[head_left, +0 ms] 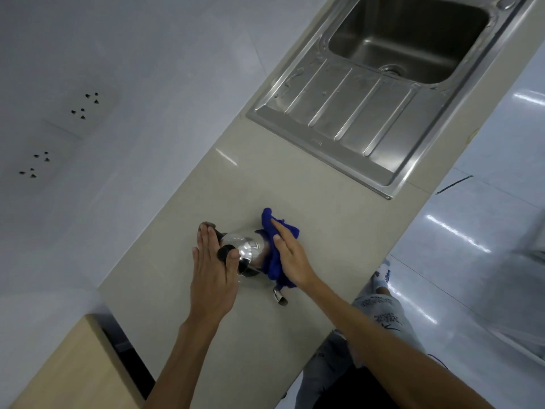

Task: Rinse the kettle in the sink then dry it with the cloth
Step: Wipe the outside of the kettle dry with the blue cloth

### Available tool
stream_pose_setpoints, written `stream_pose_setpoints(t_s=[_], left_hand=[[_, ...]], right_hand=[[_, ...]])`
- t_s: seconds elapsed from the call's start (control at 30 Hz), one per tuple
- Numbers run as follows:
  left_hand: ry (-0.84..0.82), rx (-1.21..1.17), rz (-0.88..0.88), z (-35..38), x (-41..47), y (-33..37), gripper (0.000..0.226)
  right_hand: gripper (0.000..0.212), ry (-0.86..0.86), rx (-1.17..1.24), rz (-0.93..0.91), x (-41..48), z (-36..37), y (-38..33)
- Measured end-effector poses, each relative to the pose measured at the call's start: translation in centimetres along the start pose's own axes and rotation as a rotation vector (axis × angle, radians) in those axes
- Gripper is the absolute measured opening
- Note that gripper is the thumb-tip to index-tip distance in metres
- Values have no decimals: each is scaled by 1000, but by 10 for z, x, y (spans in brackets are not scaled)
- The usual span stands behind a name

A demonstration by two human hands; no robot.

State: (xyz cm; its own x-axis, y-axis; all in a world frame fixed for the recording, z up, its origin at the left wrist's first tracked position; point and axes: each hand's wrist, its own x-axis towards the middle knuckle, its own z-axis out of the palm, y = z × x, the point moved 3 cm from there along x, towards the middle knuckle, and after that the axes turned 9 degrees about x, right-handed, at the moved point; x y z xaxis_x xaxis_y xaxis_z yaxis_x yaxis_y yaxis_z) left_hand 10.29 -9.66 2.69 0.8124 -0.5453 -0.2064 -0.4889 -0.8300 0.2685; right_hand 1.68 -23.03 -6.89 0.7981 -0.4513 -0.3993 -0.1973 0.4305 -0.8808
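Kettle (250,253) on the counter (324,214), well short of the sink (354,119), seemingly tipped on its side, mid-dry.

Head view: steadied by the left hand (213,278), fingers straight and flat by the lid knob (225,252), clasping nothing; blue cloth (275,228) pressed onto the body by the right hand (290,256), fingers outstretched, not curled. Best braced firmly on the left, then wiped round the body and down to the spout (280,298), turning to reach underneath. Handle mostly hidden behind the left fingertips; base and far side unseen; remaining wetness impossible to judge.
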Motion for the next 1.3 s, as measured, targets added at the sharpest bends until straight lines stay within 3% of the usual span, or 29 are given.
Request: stream_pose_setpoints(t_s=[0.23,0.33,0.63,0.77,0.93,1.03,1.2,1.3], left_hand=[[16,-50,-96,-1,0,4,87],[19,-48,-147,1,0,11,77],[36,2,-342,-3,-4,42,75],[88,57,-434,1,-7,52,99],[107,146,-481,0,-13,57,92],[123,159,-482,-3,-14,55,108],[141,112,-415,-3,-18,44,109],[126,99,-335,-3,-22,32,106]], right_hand=[[33,-350,-222,183,68,11,-49],[32,-463,-384,238,81,19,-64],[33,-455,-407,75,51,29,-104],[33,-500,-482,-38,50,8,-112],[36,-546,-808,-90,77,-53,-132],[36,-521,-1077,-166,104,-102,-137],[44,-470,-1542,-295,125,-170,-125],[53,-523,-1715,-242,117,-196,-102]])
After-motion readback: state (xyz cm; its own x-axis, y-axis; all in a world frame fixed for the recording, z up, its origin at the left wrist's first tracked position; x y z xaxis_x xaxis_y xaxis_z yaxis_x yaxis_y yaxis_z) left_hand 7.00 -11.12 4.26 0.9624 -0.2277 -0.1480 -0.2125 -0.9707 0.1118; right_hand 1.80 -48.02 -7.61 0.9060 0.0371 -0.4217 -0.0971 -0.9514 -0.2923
